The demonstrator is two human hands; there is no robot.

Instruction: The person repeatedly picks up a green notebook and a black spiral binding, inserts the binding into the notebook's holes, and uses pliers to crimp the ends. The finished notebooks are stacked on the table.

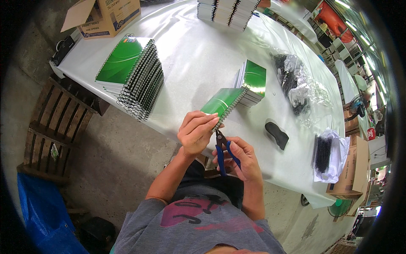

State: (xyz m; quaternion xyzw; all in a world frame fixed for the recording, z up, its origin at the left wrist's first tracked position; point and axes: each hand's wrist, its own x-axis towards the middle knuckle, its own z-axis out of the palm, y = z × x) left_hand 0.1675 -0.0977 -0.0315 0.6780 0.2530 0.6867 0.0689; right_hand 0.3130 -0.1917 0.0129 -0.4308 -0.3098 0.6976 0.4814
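Observation:
My left hand (pixel 197 132) grips the near end of a green spiral notebook (pixel 222 100), its black coil running along the right edge. In my right hand (pixel 244 159) is a pair of cutting pliers (pixel 220 142) with blue handles. The pliers' dark jaws touch or nearly touch the coil's near end, close to my left fingertips; whether they bite the wire is too small to tell. Just beyond the notebook stands a stack of green-covered notebooks (pixel 256 75), partly hidden by it. A tall stack of spiral-bound green notebooks (pixel 122 61) stands to the left.
A white-covered table (pixel 190 46) spreads ahead. On it lie a black curved object (pixel 277 135), clear plastic bags with black coils (pixel 292 80) and white page stacks (pixel 228 12). Cardboard boxes stand at far left (pixel 110 19) and right (pixel 353 169); black coils (pixel 322 153) lie on white wrapping.

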